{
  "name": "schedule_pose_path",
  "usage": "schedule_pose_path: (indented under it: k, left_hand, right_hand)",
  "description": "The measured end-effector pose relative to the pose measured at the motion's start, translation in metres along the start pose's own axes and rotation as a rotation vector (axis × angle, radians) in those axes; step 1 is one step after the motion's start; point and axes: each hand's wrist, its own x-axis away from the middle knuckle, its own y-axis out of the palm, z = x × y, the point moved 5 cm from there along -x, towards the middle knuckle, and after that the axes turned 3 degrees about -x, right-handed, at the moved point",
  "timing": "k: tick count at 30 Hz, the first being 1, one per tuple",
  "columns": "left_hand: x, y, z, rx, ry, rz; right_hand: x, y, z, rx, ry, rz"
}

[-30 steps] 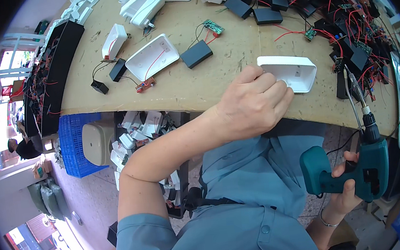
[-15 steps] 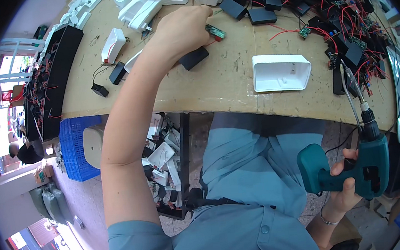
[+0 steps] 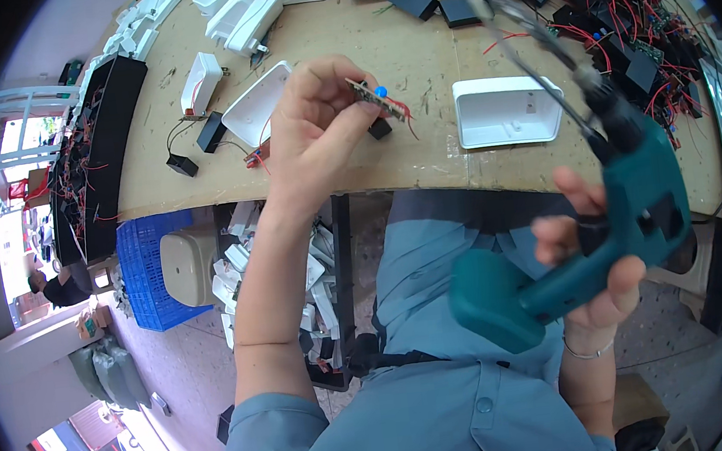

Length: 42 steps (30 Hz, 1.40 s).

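Observation:
My left hand [image 3: 308,139] is closed on a small circuit board [image 3: 385,107] with a blue round part and red wires, held tilted above the table. A black box [image 3: 380,127] lies partly hidden behind that hand, and an open white plastic shell [image 3: 254,112] lies beside it. My right hand [image 3: 599,293] grips the handle of a teal soldering gun [image 3: 653,195], whose two thin metal rods point up and away over the table. Left of the gun, another open white shell [image 3: 510,132] lies with its hollow side up.
Black boxes with red wires and circuit boards make a heap [image 3: 612,23] at the far right. White shells [image 3: 242,18] are stacked at the back. A long black bin [image 3: 115,102] stands at the left edge. Below are a blue crate [image 3: 151,278] and a stool [image 3: 189,265].
My left hand has drawn back toward me, lifting the circuit board from the table. My right hand has raised the soldering gun, swinging its tip up and leftward.

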Motion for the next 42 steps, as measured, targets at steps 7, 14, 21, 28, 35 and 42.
schedule_pose_path:
  k: [7, 14, 21, 28, 35, 42]
  left_hand:
    - [0.016, 0.004, -0.003, 0.089, 0.048, -0.017]
    - [0.018, 0.003, 0.002, -0.148, 0.285, -0.166]
    - [0.012, 0.038, 0.017, -0.766, 0.396, -0.343]
    - [0.016, 0.076, 0.025, -0.745, 0.562, -0.310]
    - [0.020, 0.095, 0.015, -0.571, 0.389, -0.324]
    - [0.017, 0.091, 0.015, -0.482, 0.119, -0.268]
  right_hand:
    - [-0.046, 0.030, 0.045, -0.096, 0.102, -0.002]
    - [-0.068, 0.033, 0.057, 0.082, 0.008, -0.001]
    - [-0.019, 0.016, 0.034, 0.426, -0.071, 0.184]
    - [-0.009, 0.009, 0.030, 0.418, -0.063, 0.274]
    - [-0.004, 0.002, 0.028, 0.437, -0.082, 0.284]
    - [-0.017, -0.012, -0.013, 0.348, -0.320, 0.221]
